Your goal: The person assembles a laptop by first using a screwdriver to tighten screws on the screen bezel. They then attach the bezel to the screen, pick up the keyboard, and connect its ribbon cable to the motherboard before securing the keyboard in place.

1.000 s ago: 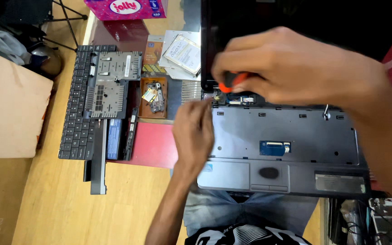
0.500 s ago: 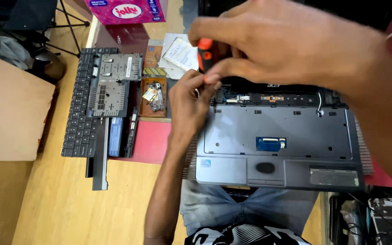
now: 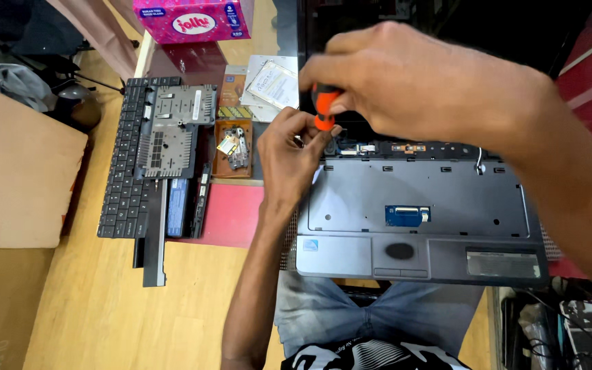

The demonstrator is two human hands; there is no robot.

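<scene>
Orange screwdriver (image 3: 323, 106), keyboard (image 3: 123, 178) beside grey laptop (image 3: 419, 212)

Orange screwdriver (image 3: 323, 109) upright over laptop (image 3: 419, 212)

Head camera, looking down, close above hands (image 3: 378, 116)

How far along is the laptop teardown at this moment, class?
Done: the keyboard and a grey cover panel lie off to the side. In hand: the right hand holds an orange screwdriver at the laptop base, steadied by the left hand. Left: the palm-rest shell is on.
</scene>
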